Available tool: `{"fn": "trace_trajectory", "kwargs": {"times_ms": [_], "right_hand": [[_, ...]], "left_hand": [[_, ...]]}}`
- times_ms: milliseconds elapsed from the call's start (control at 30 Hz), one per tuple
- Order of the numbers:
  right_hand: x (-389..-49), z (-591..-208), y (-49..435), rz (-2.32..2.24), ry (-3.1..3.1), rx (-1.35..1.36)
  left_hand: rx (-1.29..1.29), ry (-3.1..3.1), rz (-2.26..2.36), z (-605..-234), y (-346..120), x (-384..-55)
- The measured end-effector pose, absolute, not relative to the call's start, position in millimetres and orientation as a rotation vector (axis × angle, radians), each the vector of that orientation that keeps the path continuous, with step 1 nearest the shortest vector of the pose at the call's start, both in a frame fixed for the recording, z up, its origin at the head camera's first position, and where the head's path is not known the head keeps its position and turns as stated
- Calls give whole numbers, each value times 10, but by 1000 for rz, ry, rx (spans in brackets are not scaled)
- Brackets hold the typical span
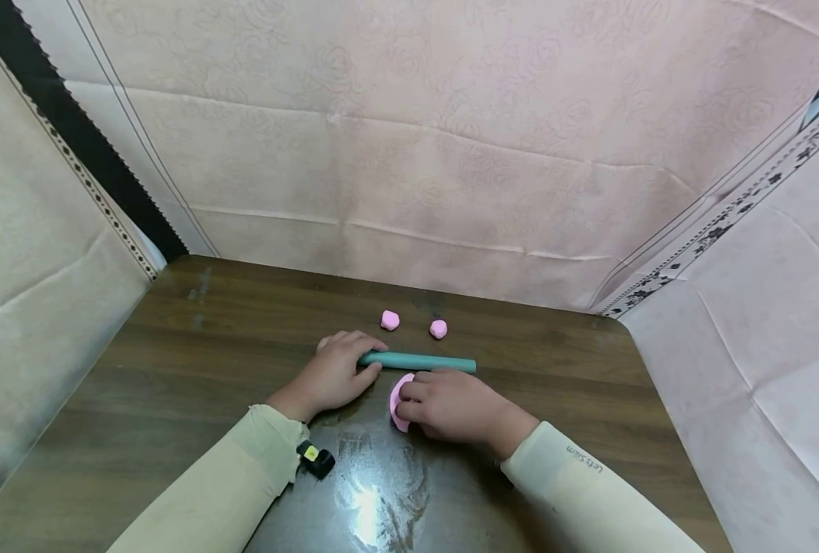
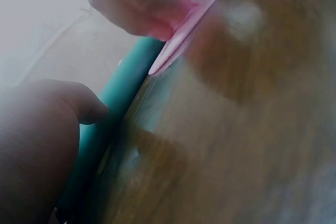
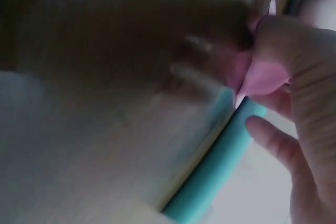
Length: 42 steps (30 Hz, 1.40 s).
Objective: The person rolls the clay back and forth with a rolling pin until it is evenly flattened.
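A plain teal rolling pin (image 1: pixel 423 362) lies crosswise on the wooden table. My left hand (image 1: pixel 336 372) grips its left end, thumb at the near side and fingers over the far side. In front of it, my right hand (image 1: pixel 451 405) pinches a thin, flat pink clay disc (image 1: pixel 396 401), which stands tilted on edge. The left wrist view shows the disc (image 2: pixel 181 40) edge-on beside the rolling pin (image 2: pixel 123 80). From the right wrist, the fingers cover part of the disc (image 3: pixel 268 80), and one fingertip is right at the rolling pin (image 3: pixel 215 166).
Two small pink clay lumps, a left one (image 1: pixel 389 320) and a right one (image 1: pixel 438 329), sit behind the rolling pin. The brown table (image 1: pixel 243 338) has a wet-looking, shiny patch (image 1: pixel 375 499) at the front. Pale patterned cloth (image 1: pixel 396 169) hangs behind and at both sides.
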State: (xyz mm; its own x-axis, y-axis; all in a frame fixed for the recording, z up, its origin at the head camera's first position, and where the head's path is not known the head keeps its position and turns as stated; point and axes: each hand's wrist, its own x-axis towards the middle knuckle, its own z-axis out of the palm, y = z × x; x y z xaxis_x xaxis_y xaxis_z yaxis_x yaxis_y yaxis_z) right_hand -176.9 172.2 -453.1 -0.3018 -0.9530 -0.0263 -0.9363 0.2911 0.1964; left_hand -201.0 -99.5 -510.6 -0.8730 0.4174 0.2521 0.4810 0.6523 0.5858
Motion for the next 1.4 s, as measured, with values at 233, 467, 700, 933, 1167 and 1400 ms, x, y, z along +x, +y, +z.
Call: {"fn": "trace_trajectory", "kwargs": {"times_ms": [233, 467, 700, 933, 1167, 1400], "right_hand": [[-1761, -4490, 1697, -312, -2276, 1867], [-1755, -4572, 1721, -357, -2203, 1881], [-1767, -4616, 1697, -152, -2349, 1854], [-1770, -4599, 1681, -86, -2328, 1848], [-1749, -4623, 1662, -98, -2423, 1795], [-1686, -4655, 1609, -139, -2414, 1731]], "left_hand": [[-759, -2764, -1015, -5117, -999, -2029], [-757, -2764, -1014, -5113, -999, -2036], [-760, -2755, -1013, -5116, -999, -2043], [-764, -2753, -1015, -5110, -1000, -2037], [-760, -2766, -1015, -5098, -1000, -2028], [-752, -2773, -1011, -5116, -998, -2016]]}}
